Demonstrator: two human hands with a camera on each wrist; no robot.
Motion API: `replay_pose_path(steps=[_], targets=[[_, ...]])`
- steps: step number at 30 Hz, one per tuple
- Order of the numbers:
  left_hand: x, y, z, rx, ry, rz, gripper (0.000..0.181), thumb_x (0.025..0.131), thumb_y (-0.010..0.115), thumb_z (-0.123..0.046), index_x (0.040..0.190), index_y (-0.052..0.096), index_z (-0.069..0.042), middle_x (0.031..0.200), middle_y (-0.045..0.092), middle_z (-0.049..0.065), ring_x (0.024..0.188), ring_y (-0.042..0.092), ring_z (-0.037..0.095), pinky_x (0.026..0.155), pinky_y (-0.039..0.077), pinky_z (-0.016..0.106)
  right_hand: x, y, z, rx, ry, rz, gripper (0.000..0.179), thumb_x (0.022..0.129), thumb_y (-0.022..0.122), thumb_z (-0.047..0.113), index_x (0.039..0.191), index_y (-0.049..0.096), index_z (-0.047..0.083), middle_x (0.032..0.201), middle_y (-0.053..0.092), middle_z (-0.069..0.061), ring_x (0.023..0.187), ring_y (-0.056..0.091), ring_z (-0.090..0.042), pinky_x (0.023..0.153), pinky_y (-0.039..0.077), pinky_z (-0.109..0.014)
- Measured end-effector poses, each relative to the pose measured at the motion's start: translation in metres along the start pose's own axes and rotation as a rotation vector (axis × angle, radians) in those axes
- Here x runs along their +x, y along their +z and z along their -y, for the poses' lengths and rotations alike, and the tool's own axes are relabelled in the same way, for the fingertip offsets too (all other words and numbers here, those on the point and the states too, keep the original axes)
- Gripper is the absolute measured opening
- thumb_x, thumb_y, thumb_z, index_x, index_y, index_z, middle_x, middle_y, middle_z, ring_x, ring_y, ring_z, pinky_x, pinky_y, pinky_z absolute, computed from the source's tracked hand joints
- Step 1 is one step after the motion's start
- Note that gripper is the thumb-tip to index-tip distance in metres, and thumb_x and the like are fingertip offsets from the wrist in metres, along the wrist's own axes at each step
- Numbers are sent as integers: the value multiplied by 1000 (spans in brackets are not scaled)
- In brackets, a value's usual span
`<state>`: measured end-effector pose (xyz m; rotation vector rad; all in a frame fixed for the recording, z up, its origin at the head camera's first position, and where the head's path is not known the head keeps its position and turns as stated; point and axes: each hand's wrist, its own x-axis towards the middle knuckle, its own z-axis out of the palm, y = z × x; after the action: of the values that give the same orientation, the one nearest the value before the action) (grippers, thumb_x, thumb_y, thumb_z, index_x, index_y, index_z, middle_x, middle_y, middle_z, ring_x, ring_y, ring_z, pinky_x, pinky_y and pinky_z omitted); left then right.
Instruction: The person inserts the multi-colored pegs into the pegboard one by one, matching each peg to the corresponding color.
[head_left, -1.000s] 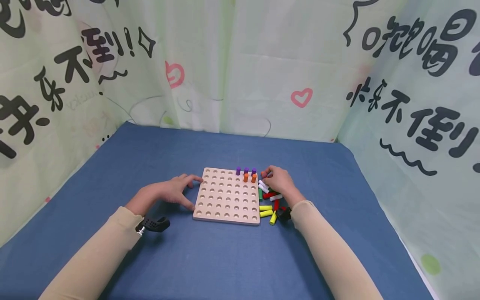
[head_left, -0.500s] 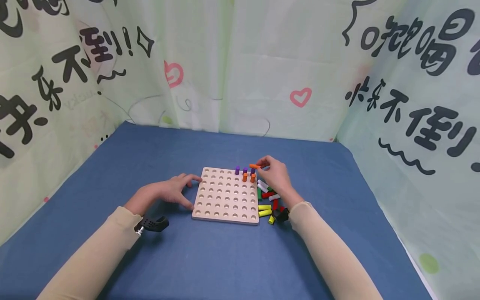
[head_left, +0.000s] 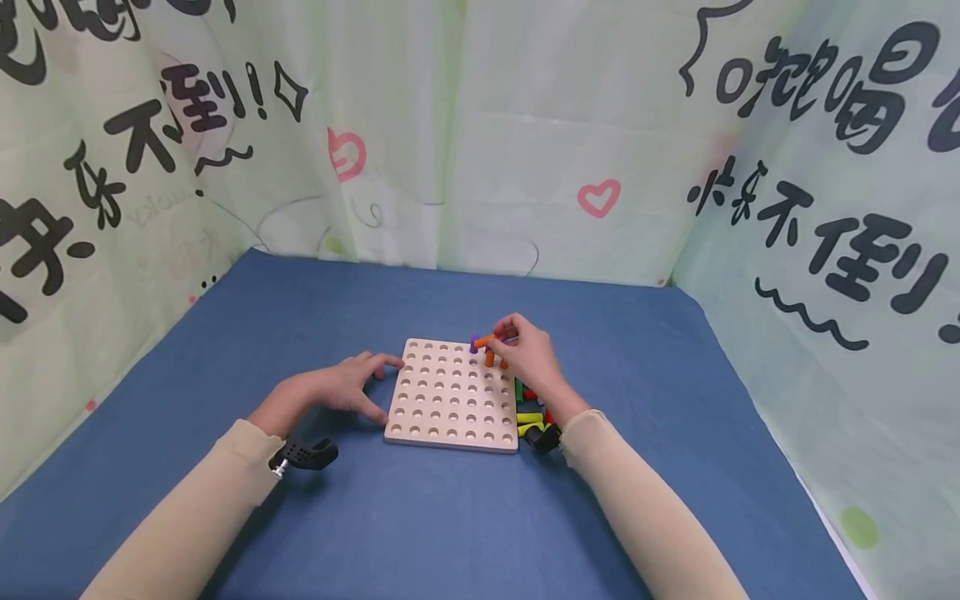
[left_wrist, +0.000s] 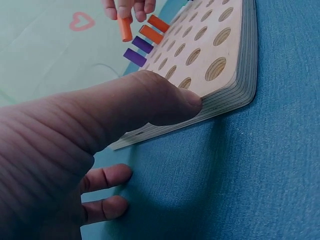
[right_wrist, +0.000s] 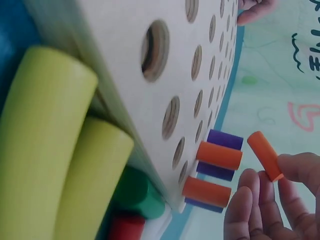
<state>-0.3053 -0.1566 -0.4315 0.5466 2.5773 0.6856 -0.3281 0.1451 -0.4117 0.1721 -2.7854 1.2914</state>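
Between thumb and fingertips my right hand (head_left: pixel 531 354) pinches an orange peg (right_wrist: pixel 264 155), tilted, above the far right part of a wooden pegboard (head_left: pixel 442 400). Below it, purple pegs (right_wrist: pixel 225 139) stand in the board's far row, with two orange pegs (right_wrist: pixel 219 156) in the row in front; the hand partly covers them in the head view. My left hand (head_left: pixel 348 382) is at the board's left side, thumb and forefinger spread along that edge. In the left wrist view the thumb (left_wrist: pixel 170 105) lies against the near corner, and two other fingertips show over the cloth.
Loose yellow pegs (head_left: pixel 529 418), a green peg (right_wrist: pixel 139 192) and a red peg (right_wrist: pixel 127 227) lie along the board's right edge, partly hidden by my right arm. Blue cloth (head_left: pixel 360 517) covers the table. Printed curtains (head_left: pixel 525 167) stand behind and at both sides.
My right hand picked up the orange peg from beside the board's far right corner and carried it left, over the standing pegs. The left hand stays at the board's edge.
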Motion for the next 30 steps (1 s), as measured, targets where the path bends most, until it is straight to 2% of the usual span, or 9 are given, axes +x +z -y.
replay_pose_path(steps=[9, 17, 30], targets=[[-2, -2, -2, 3, 4, 1, 88, 70, 81, -44, 143, 34, -30, 124, 43, 7, 114, 39, 29, 92, 37, 49, 0, 9, 4, -41, 2, 25, 10, 91, 65, 21, 99, 62, 17, 94, 63, -1, 86, 60, -17, 70, 51, -32], [-3, -4, -2, 1, 4, -1, 88, 70, 81, -44, 144, 34, -30, 125, 43, 8, 116, 39, 29, 93, 37, 50, 1, 15, 7, -133, 2, -28, 9, 88, 69, 27, 91, 64, 19, 85, 63, 2, 76, 56, -17, 63, 47, -32], [-3, 0, -1, -4, 4, -3, 90, 69, 80, -46, 144, 34, -30, 127, 43, 9, 118, 39, 30, 95, 36, 52, 4, 17, 9, -148, 16, -12, 11, 85, 73, 25, 82, 65, 18, 82, 64, 0, 76, 55, -20, 60, 45, -31]])
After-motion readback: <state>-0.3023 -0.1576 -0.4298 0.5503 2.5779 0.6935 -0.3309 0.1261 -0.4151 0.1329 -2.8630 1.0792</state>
